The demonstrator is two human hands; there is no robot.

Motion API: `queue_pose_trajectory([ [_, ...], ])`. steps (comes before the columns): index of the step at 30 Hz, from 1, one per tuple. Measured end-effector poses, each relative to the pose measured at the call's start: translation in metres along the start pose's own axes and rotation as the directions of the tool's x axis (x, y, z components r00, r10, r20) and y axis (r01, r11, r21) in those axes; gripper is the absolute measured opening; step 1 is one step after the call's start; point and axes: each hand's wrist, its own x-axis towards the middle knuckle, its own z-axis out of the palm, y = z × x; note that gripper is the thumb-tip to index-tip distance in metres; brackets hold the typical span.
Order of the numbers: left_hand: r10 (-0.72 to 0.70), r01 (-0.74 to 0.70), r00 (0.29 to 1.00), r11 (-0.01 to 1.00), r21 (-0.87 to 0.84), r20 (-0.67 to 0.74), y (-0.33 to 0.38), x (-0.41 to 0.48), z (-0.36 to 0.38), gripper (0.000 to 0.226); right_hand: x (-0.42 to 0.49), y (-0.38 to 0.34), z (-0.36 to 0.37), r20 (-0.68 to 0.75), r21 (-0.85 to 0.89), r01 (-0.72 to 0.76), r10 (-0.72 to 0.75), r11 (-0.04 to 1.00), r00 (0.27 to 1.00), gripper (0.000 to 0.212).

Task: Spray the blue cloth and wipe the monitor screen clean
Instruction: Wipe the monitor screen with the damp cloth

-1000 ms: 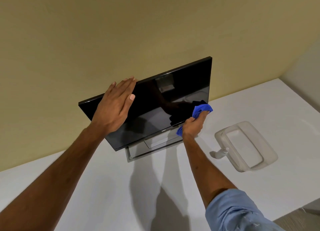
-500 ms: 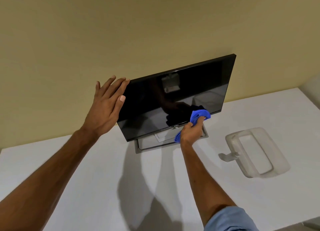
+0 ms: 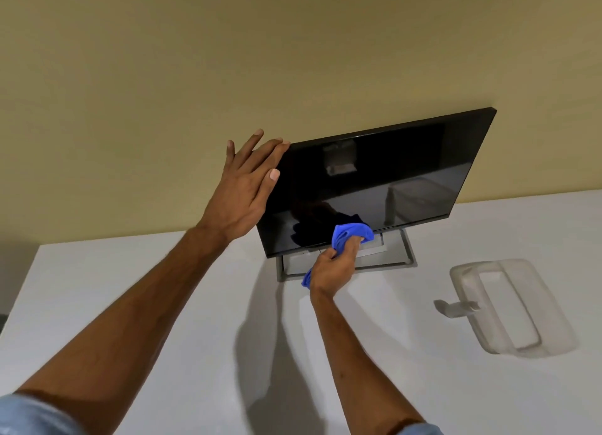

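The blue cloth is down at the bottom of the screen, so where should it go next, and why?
Probably a sweep sideways to the right. The right hand presses the blue cloth at the bottom edge of the monitor, left of middle, so the lower right stretch lies ahead. The left hand steadies the monitor's left edge.

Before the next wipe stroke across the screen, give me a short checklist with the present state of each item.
1. Blue cloth gripped in the right hand: ok.
2. Cloth touching the monitor at its lower edge: ok.
3. Left hand bracing the monitor's left edge, fingers open and flat: ok.
4. Monitor stand resting on the white table: ok.
5. Cloth damp enough from spraying: cannot tell.
6. Clear tray and the spray bottle at its left rim away from both arms: ok.
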Motion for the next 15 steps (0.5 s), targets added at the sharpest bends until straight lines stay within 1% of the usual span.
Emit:
queue_pose_trajectory([
  [1, 0.003, -0.003, 1.0, 1.0, 0.001, -0.002, -0.001, 0.0, 0.0, 0.053, -0.008, 0.001, 0.004, 0.01, -0.002, -0.001, 0.001, 1.0, 1.0, 0.032],
  [5, 0.014, -0.014, 1.0, 1.0, 0.019, -0.009, -0.001, -0.001, -0.001, 0.053, -0.037, 0.014, 0.02, 0.112, -0.101, 0.004, 0.008, 0.995, 0.994, 0.059],
  [7, 0.013, -0.012, 1.0, 0.999, 0.037, -0.015, -0.001, -0.002, -0.001, 0.053, -0.054, 0.016, 0.028, 0.143, -0.11, 0.02, -0.004, 0.994, 0.99, 0.067],
  [9, 0.011, -0.01, 1.0, 0.999, 0.049, -0.019, 0.0, -0.002, -0.001, 0.053, -0.068, 0.013, 0.031, 0.152, -0.128, 0.053, -0.034, 0.99, 0.988, 0.071],
  [11, 0.006, -0.005, 1.0, 0.999, 0.05, -0.022, 0.0, -0.002, -0.002, 0.053, -0.081, 0.012, 0.035, 0.167, -0.14, 0.088, -0.064, 0.986, 0.984, 0.07],
  [15, 0.003, -0.002, 1.0, 0.999, 0.041, -0.021, -0.001, -0.002, -0.004, 0.053, -0.104, 0.013, 0.041, 0.24, -0.188, 0.121, -0.074, 0.975, 0.968, 0.068],
])
